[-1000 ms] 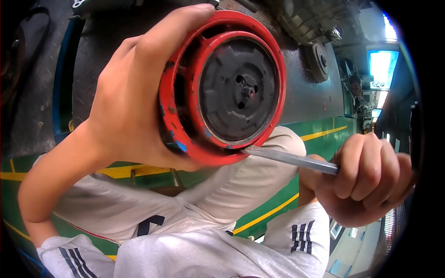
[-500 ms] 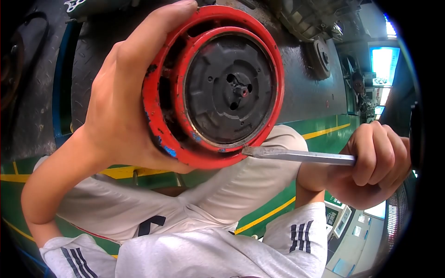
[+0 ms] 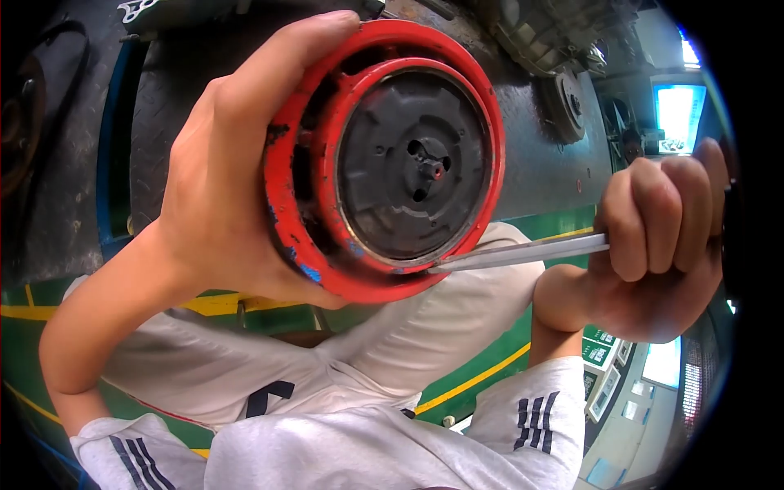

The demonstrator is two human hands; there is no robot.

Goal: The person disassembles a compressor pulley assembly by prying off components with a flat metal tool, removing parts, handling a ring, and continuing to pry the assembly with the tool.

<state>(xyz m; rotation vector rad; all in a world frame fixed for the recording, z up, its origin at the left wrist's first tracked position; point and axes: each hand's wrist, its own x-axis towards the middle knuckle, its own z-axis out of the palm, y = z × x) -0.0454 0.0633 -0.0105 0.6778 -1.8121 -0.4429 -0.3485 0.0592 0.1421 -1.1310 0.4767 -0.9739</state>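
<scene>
My left hand (image 3: 216, 175) is wrapped round the left side of a red round metal housing (image 3: 328, 175), thumb along its upper edge. Set inside the housing is a black disc (image 3: 384, 171) with holes and a small stud at its centre. Red paint is chipped in places, with blue patches low on the rim. In a closed fist, my right hand (image 3: 653, 237) grips a flat chisel (image 3: 523, 251). Its tip meets the lower edge of the inner ring; whether it sits in the gap there is hard to see. The fist hides the tool's rear end.
Behind the housing stands a dark metal bench (image 3: 539, 180), with a cast metal assembly (image 3: 539, 37) and a round disc part (image 3: 563, 106) on it. My legs in light trousers (image 3: 457, 327) lie below the housing. The floor (image 3: 482, 371) is green with yellow lines.
My right hand has risen, so the chisel now slopes up towards the fist. Its tip stays at the ring's lower edge. The housing has shifted slightly right and down.
</scene>
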